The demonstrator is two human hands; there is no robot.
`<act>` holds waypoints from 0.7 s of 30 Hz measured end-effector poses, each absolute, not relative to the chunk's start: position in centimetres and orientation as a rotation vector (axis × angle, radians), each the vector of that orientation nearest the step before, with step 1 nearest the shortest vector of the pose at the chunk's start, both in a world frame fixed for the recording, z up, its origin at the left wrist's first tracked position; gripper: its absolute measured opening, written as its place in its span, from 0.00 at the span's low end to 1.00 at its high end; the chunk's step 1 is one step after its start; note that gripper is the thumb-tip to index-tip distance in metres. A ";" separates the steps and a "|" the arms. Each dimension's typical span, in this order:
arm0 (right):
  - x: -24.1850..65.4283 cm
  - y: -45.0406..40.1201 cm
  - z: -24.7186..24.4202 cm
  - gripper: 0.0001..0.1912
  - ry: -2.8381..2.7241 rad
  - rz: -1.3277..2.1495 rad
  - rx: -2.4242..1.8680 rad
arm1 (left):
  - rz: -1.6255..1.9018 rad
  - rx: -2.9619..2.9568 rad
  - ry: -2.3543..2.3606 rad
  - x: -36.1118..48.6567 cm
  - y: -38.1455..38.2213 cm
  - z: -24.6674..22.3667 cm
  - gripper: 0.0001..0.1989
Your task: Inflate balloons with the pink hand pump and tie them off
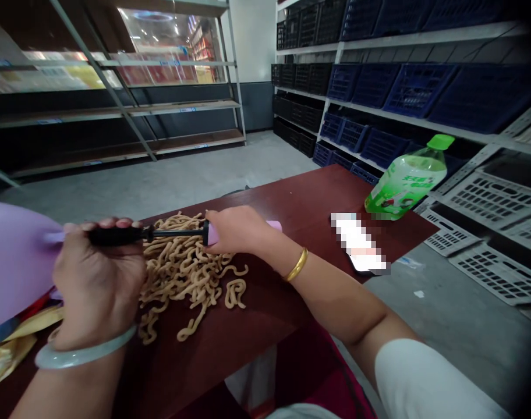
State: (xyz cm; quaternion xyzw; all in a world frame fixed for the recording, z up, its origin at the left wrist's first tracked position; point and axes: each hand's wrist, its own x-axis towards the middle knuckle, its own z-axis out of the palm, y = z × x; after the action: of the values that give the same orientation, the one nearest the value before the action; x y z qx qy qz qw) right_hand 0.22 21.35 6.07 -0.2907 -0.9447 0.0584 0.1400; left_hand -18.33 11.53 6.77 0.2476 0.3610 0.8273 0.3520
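Note:
A purple balloon, partly cut off by the left edge, has its neck on the tip of a hand pump. My left hand is wrapped round the black end of the pump, right beside the balloon's neck. Around the pump's pink body my right hand is closed, with a thin rod showing between the two hands. Under and behind the pump lies a heap of tan, curly strands on the dark red table.
A green-capped bottle and a lit phone lie towards the table's right end. Yellow and coloured wrappers lie at the lower left. Shelves with blue crates line the right; metal racks stand behind.

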 end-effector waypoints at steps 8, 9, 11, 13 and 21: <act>-0.3 19.9 5.8 0.25 -2.691 0.173 -0.837 | 2.192 0.666 0.837 -13.3 13.0 4.5 0.07; -0.3 19.9 5.7 0.25 -2.691 0.179 -0.847 | 2.195 0.676 0.831 -12.9 13.0 4.4 0.07; -0.4 19.8 5.6 0.25 -2.694 0.191 -0.859 | 2.194 0.696 0.827 -12.6 13.0 4.1 0.07; -0.4 19.8 5.7 0.25 -2.703 0.209 -0.874 | 2.194 0.693 0.836 -12.7 12.9 4.1 0.08; -0.2 20.2 6.7 0.29 -2.716 0.240 -0.983 | 2.300 0.623 0.806 -17.9 12.0 6.5 0.08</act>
State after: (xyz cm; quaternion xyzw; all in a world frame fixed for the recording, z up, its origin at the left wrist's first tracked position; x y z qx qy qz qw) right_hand -0.21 20.18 6.68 -0.3368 -0.9301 0.0820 0.1213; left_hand -17.90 12.02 6.47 0.2357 0.3048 0.8699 0.3078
